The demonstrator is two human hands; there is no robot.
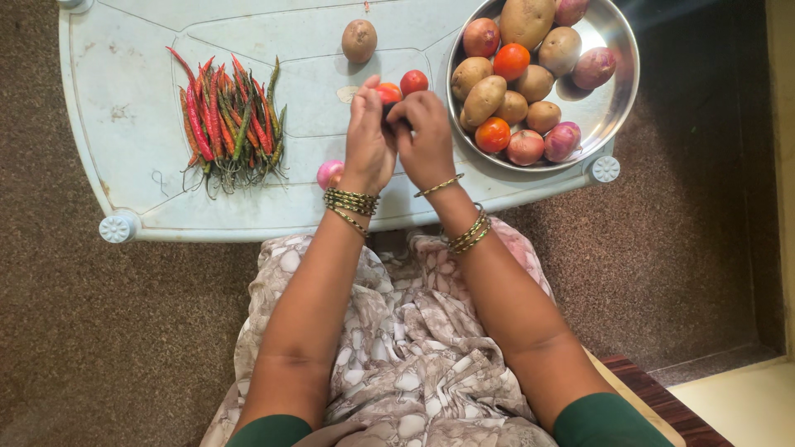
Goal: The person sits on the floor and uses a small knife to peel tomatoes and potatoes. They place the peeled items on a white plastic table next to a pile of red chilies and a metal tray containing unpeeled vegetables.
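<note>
1. My left hand (368,136) and right hand (424,136) meet over the pale plastic bench (132,141), both grips closed on one small tomato (387,93) held between the fingertips.
2. Most of that tomato is hidden, so I cannot tell how it is being held.
3. A second tomato (414,81) lies just beside my right fingers.
4. A pink onion (329,173) sits by my left wrist.
5. Red and green chillies (230,120) lie to the left.
6. The steel plate (617,103) of potatoes, tomatoes and onions stands to the right.
7. A lone potato (358,40) lies beyond my hands.
</note>
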